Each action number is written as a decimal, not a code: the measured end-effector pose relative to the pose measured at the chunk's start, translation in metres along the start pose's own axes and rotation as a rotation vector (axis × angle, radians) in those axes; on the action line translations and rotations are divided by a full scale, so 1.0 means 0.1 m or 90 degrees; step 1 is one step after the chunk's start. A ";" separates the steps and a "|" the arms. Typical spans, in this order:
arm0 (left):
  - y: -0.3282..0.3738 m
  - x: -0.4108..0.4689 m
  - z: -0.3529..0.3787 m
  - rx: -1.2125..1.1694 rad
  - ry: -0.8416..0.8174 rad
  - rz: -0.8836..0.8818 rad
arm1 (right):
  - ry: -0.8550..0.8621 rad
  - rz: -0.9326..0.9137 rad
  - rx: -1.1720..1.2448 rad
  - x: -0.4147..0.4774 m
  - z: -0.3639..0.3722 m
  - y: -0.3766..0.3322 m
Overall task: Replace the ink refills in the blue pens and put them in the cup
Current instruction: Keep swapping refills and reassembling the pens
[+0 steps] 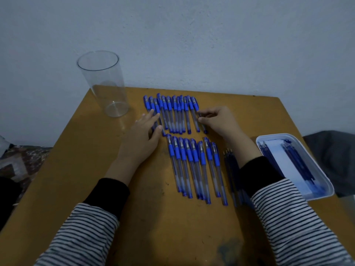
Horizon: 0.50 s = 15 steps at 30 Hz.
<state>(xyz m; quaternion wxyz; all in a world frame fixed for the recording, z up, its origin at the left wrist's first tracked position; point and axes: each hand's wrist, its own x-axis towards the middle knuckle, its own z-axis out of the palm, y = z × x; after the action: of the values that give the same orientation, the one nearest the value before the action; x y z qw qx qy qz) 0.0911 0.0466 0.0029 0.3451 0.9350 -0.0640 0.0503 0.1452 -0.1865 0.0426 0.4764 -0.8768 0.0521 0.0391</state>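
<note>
1. I saw the left hand (143, 131) lying flat on the bench (163, 227). Its fingers were straight and a little spread.
2. Its fingertips rested on the pens at the left end of the far row of blue pens (171, 114). Its thumb touched a pen there too.
3. The right hand (217, 120) was at the other end of that row, with its fingers curled in.
4. Its fingers and thumb pinched the end pen (195, 106), the last one on the right. I could not tell if that pen was lifted off the bench.
5. The near row of blue pens (196, 167) lay side by side between the two arms. No hand touched it.
6. In both rows the blue caps pointed away from me.
7. The cup (107, 85) was clear and stood upright at the far left corner of the bench, apart from both hands.
8. Some loose refills (230, 164) lay on the bench just beside the right wrist, partly under the sleeve (299, 223).
9. A white tray (315, 164) sat at the right edge of the bench with the tray refills (299, 164) inside it.
</note>
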 end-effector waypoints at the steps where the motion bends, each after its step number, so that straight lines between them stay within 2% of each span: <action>1: 0.00 0.00 0.00 0.008 -0.003 0.000 | 0.003 -0.003 0.002 0.00 0.00 0.00; 6: -0.01 0.01 0.01 0.038 -0.013 0.005 | 0.015 -0.016 -0.075 -0.01 0.02 -0.02; 9: -0.02 0.02 0.01 0.036 -0.014 0.009 | 0.024 0.005 -0.069 -0.03 0.00 -0.03; 11: -0.02 0.01 0.01 0.013 -0.007 0.007 | 0.032 0.032 -0.011 -0.06 -0.04 -0.02; 15: 0.01 -0.06 -0.03 -0.064 0.021 0.000 | 0.027 0.088 0.227 -0.22 -0.08 0.03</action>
<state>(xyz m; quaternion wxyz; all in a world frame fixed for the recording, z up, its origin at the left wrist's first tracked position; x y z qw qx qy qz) 0.0852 0.0487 0.0053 0.3930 0.9154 -0.0607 0.0620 0.1233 -0.1940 0.0470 0.6191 -0.7735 0.1280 0.0436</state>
